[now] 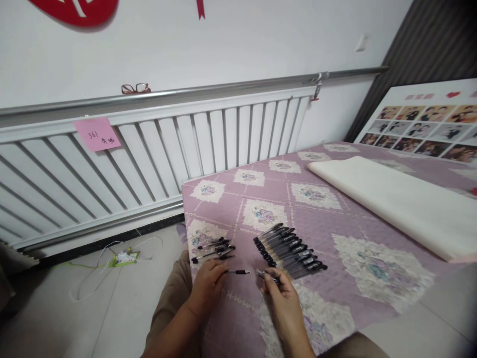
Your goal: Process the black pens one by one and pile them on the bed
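While one white radiator stretches along the wall, one bench under a purple floral cloth fills the middle and right of the view. One photo board leans at the far right, and one folded cream sheet lies on the bench in front of it.

Two bare hands work at the near edge. The left hand has its fingers closed on one uncapped pen, whose tip points toward the right hand. The right hand pinches one small dark piece, too blurred to name surely, just beside that tip but apart from it.

Beyond the right hand lies one slanted row of capped pens, roughly ten, overlapping too closely for an exact count. Beyond the left hand sits a smaller loose cluster of about five pens, also overlapping.

One pink note hangs on the radiator, one green-and-white power strip lies on the floor, and one pair of glasses rests on the rail above the radiator.
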The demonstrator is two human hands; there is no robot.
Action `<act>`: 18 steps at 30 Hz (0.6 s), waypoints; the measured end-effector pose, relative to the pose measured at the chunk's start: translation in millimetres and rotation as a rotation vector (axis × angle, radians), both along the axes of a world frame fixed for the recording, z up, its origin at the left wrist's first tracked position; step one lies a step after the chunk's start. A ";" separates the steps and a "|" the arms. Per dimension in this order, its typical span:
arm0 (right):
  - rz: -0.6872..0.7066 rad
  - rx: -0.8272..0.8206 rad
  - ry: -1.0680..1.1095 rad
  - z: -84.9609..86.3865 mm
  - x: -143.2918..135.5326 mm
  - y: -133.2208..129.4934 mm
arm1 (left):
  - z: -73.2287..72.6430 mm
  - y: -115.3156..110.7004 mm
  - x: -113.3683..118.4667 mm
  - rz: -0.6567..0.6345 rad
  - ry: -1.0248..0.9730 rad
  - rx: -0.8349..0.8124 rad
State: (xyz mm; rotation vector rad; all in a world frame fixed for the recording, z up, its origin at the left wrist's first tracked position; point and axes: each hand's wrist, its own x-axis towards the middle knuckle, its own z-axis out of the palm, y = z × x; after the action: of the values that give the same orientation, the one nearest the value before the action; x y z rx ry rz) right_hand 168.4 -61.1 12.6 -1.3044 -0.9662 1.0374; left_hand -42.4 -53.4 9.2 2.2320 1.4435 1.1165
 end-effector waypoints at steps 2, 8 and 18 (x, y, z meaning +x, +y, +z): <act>0.052 -0.041 0.015 0.3 0.4 -1.1 | -2.0 1.0 -0.6 -0.009 0.031 0.013; 0.141 -0.028 -0.110 7.8 -1.0 -2.2 | -2.2 1.9 0.4 -0.043 0.103 0.033; 0.224 0.035 -0.304 11.1 -9.7 -4.0 | 2.1 -0.2 2.6 -0.088 0.128 0.010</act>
State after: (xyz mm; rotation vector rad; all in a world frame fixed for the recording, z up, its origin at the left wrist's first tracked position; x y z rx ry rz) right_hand 158.8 -65.1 23.6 -1.3715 -1.3798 1.0018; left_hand -39.8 -53.6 11.3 2.3876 1.3748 0.9717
